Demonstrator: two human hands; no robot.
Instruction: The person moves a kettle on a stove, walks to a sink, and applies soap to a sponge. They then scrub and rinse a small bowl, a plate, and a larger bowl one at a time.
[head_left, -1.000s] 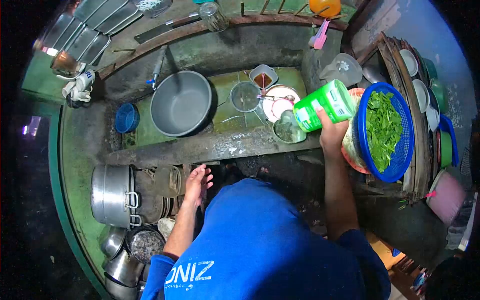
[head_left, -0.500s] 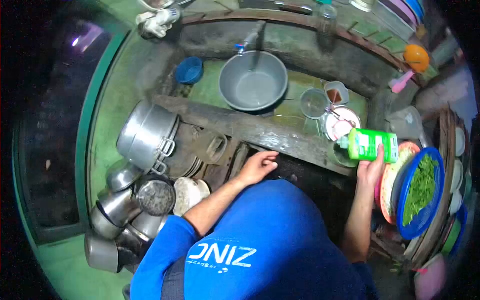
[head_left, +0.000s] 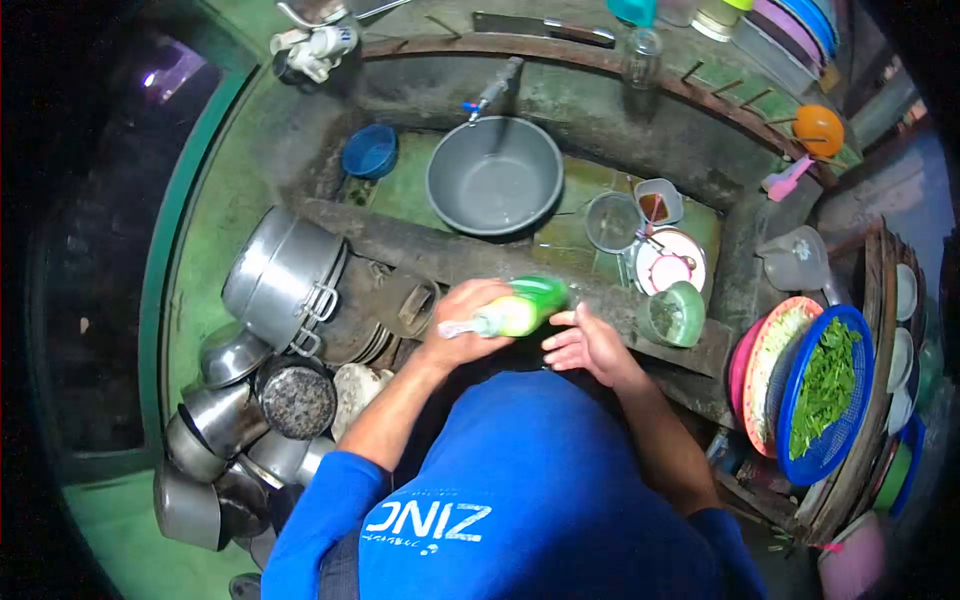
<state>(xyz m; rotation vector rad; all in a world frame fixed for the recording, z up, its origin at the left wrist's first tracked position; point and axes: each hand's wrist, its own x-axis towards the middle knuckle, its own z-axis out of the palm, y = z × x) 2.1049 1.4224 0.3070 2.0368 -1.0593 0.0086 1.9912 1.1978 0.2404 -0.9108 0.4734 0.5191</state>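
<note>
My left hand [head_left: 462,318] is wrapped around a green dish soap bottle [head_left: 535,295], tilted with its nozzle pointing left over the sink's front ledge. Just right of the bottle, my right hand [head_left: 602,350] is empty, with its fingers apart. Beyond the hands, a large grey basin [head_left: 495,180] stands under the tap [head_left: 492,92]. Right of the basin are a clear bowl [head_left: 613,222], a square container [head_left: 657,203] with brown contents, and a stack of white plates [head_left: 690,255]. A green translucent bowl [head_left: 675,315] sits on the ledge.
A small blue basket [head_left: 370,150] lies at the sink's left. Steel pots [head_left: 275,260] and pans crowd the left side. On the right are a blue colander [head_left: 825,400] of chopped greens, an orange basket [head_left: 783,365] and a grey dipper [head_left: 797,258]. A cleaver [head_left: 540,28] rests on the back ledge.
The soap bottle has passed from my right hand to my left and moved to the middle, in front of me. My right hand has come left and opened.
</note>
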